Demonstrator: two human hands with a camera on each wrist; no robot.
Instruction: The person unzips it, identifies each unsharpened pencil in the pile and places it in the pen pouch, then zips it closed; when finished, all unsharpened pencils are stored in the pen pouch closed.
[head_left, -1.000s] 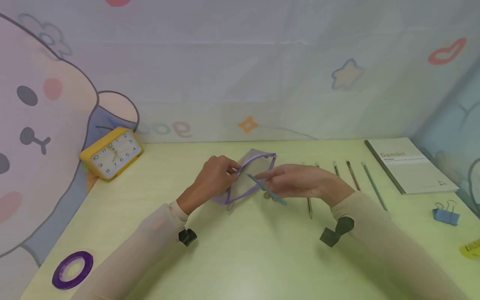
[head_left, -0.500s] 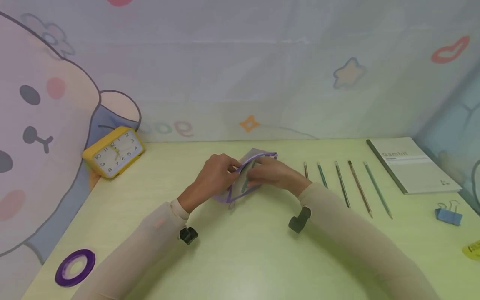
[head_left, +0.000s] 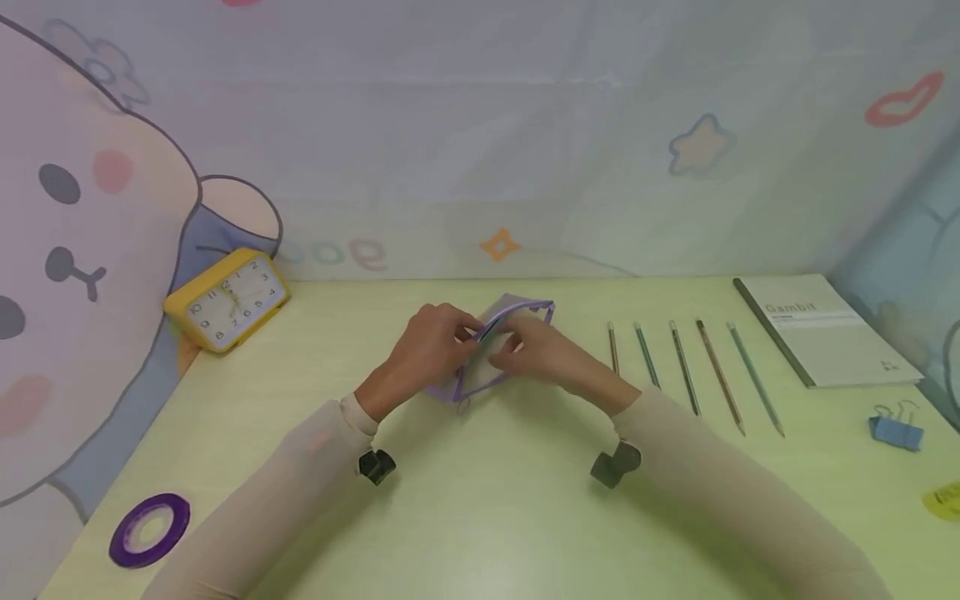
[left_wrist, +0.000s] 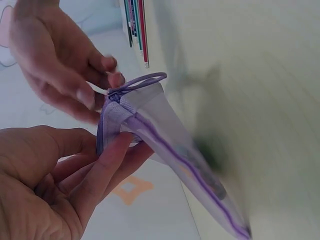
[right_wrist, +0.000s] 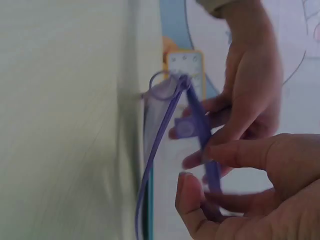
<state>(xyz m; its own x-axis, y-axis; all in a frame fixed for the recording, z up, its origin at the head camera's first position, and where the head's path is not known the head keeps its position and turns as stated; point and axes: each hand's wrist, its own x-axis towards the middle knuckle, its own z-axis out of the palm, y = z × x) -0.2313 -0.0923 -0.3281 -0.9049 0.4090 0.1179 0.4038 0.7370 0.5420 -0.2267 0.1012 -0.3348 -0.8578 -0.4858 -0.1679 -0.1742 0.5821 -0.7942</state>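
Note:
A translucent pencil pouch [head_left: 475, 377] with purple zipper edges stands with its mouth spread near the table's middle. My left hand [head_left: 423, 354] pinches its left edge between thumb and fingers, clearly so in the left wrist view. At the mouth is my right hand [head_left: 551, 354], its thumb and fingers loosely bent and apart, with nothing between them in the right wrist view. A teal pencil [right_wrist: 151, 205] lies within the pouch; other contents show only dimly through the mesh in the left wrist view.
Several pencils [head_left: 720, 375] lie in a row to the right. Beyond them are a notebook [head_left: 832, 333], a blue binder clip [head_left: 896, 432] and a yellow object [head_left: 943, 500] at the edge. Leftward stand a yellow clock [head_left: 232, 304] and a purple tape roll [head_left: 123, 542].
My right hand has carried the teal pencil left into the pouch's mouth and let it go, then drawn back slightly. The left hand keeps its hold on the pouch.

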